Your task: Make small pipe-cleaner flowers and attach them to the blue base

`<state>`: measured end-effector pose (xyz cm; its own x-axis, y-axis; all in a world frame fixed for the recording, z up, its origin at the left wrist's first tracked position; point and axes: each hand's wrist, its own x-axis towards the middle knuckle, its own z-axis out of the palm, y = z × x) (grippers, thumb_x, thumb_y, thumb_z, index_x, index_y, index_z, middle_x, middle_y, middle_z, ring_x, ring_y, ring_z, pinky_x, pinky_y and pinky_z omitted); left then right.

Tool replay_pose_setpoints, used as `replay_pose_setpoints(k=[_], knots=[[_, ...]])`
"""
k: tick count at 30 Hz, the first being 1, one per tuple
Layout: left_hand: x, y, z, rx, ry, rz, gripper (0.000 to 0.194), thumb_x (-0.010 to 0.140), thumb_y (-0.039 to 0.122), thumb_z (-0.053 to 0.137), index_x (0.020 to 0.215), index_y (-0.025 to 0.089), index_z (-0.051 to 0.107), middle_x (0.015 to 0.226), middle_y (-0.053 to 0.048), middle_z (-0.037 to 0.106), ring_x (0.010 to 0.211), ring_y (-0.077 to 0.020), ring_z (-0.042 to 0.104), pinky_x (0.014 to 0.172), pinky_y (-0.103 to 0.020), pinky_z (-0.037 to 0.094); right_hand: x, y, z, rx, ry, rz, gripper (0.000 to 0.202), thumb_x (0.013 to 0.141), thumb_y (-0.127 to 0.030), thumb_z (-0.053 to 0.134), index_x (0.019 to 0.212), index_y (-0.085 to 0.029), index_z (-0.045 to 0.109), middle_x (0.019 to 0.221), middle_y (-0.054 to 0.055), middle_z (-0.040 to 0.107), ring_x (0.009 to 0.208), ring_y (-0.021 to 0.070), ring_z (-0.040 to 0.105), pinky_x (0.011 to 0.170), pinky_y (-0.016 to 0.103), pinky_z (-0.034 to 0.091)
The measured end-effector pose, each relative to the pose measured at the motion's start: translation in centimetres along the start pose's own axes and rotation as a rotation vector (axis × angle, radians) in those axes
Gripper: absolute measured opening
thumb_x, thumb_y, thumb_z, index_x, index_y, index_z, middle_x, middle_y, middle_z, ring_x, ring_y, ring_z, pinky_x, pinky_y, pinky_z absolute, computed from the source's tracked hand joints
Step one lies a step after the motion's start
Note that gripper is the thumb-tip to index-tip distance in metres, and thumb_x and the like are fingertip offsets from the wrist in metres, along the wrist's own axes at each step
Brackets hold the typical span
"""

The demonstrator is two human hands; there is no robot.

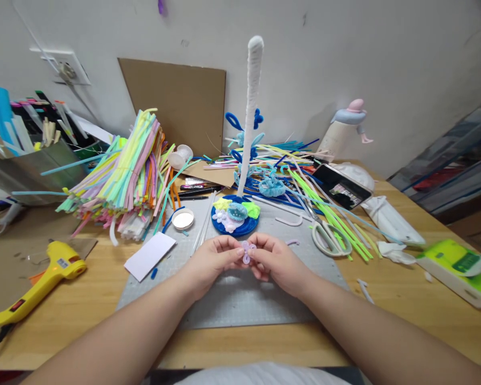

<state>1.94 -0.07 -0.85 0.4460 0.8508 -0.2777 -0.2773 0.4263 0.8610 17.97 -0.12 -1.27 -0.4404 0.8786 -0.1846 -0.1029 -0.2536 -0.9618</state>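
Between my two hands is a small lilac pipe-cleaner flower (246, 252) with looped petals. My left hand (213, 263) pinches it from the left with thumb and fingers. From the other side, my right hand (276, 263) pinches its right petal. Just beyond my fingers stands a round blue pipe-cleaner base (248, 226) carrying yellow, green, white and light-blue fuzzy pieces. A tall white wrapped post (251, 107) rises behind or from that base, with blue loops and flowers around it. Under my hands lies a grey cutting mat (240, 307).
A yellow glue gun (44, 278) lies at left, below a thick bundle of coloured pipe cleaners (122, 171). Scissors (332, 238), green pipe cleaners (324, 208) and a phone (340, 184) are at right. A white card (150, 255) and a small round dish (183, 218) lie left of the base.
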Motion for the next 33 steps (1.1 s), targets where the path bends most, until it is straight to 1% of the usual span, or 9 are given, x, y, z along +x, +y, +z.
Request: replay_pose_setpoints(k=[3,6,8,11,16,19,23,28,33], knots=[[0.1,0.1,0.1,0.039,0.034,0.031,0.022,0.066,0.029,0.071,0.072,0.013,0.056,0.069,-0.002,0.064,0.062,-0.0114,0.059,0.067,-0.026,0.046,0.0,-0.1,0.0,-0.117,0.016,-0.041,0.018,0.077,-0.033,0.055,0.078,-0.017,0.047,0.058,-0.004,0.051,0.042,0.0065,0.043,0.037,0.017,0.029],[0.1,0.7,0.2,0.049,0.155,0.077,0.021,0.068,0.03,0.068,0.075,0.014,0.057,0.066,-0.001,0.061,0.057,-0.0095,0.056,0.061,-0.023,0.045,-0.4,-0.7,-0.2,-0.425,0.02,-0.167,0.009,0.079,-0.026,0.052,0.078,-0.017,0.05,0.064,-0.002,0.052,0.052,0.0085,0.046,0.045,0.019,0.034],[0.1,1.0,0.0,0.067,0.256,0.135,0.019,0.068,0.029,0.068,0.074,0.014,0.057,0.064,0.0,0.06,0.055,-0.0085,0.053,0.058,-0.021,0.043,-1.0,-1.2,-0.2,-0.756,-0.05,-0.283,0.003,0.078,-0.018,0.051,0.077,-0.017,0.053,0.067,-0.001,0.054,0.059,0.01,0.048,0.053,0.021,0.036],[0.0,1.4,-0.3,0.094,0.33,0.193,0.016,0.068,0.027,0.066,0.07,0.015,0.056,0.062,0.002,0.058,0.054,-0.0074,0.051,0.056,-0.019,0.04,-1.9,-1.5,0.4,-1.225,-0.206,-0.376,0.006,0.078,-0.013,0.052,0.075,-0.017,0.056,0.074,0.001,0.057,0.065,0.0122,0.049,0.059,0.024,0.035],[-0.2,1.7,-0.3,0.094,0.372,0.185,0.017,0.065,0.028,0.066,0.069,0.015,0.057,0.06,0.001,0.058,0.052,-0.0079,0.05,0.053,-0.02,0.039,-3.4,-0.2,1.8,-1.663,-0.313,-0.507,0.012,0.084,-0.012,0.047,0.078,-0.016,0.057,0.079,0.005,0.058,0.072,0.0174,0.05,0.062,0.03,0.032],[-0.4,1.8,0.0,0.102,0.369,0.185,0.017,0.065,0.029,0.065,0.07,0.015,0.056,0.061,0.001,0.058,0.052,-0.0085,0.051,0.053,-0.02,0.039,-4.3,0.4,2.2,-1.708,-0.311,-0.567,0.012,0.084,-0.012,0.047,0.08,-0.015,0.057,0.081,0.006,0.058,0.074,0.019,0.047,0.064,0.032,0.031],[-0.6,1.8,0.1,0.106,0.343,0.184,0.017,0.066,0.029,0.065,0.069,0.015,0.056,0.06,0.001,0.057,0.051,-0.0083,0.05,0.052,-0.02,0.038,-4.7,0.5,2.5,-1.628,-0.246,-0.497,0.011,0.082,-0.015,0.048,0.084,-0.015,0.059,0.081,0.006,0.058,0.075,0.019,0.046,0.065,0.033,0.032],[-0.5,1.5,0.1,0.118,0.308,0.193,0.018,0.065,0.03,0.065,0.068,0.015,0.055,0.059,0.001,0.056,0.05,-0.0081,0.049,0.051,-0.02,0.037,-4.1,0.5,3.0,-1.514,-0.214,-0.399,0.013,0.082,-0.015,0.046,0.078,-0.015,0.058,0.079,0.006,0.057,0.078,0.0177,0.046,0.071,0.03,0.035],[-0.5,1.3,0.2,0.111,0.316,0.173,0.018,0.066,0.03,0.064,0.068,0.015,0.055,0.061,0.001,0.056,0.051,-0.0078,0.049,0.051,-0.02,0.037,-4.5,0.9,3.4,-1.542,-0.237,-0.43,0.012,0.08,-0.013,0.047,0.074,-0.015,0.057,0.079,0.006,0.057,0.077,0.0184,0.044,0.071,0.031,0.034]])
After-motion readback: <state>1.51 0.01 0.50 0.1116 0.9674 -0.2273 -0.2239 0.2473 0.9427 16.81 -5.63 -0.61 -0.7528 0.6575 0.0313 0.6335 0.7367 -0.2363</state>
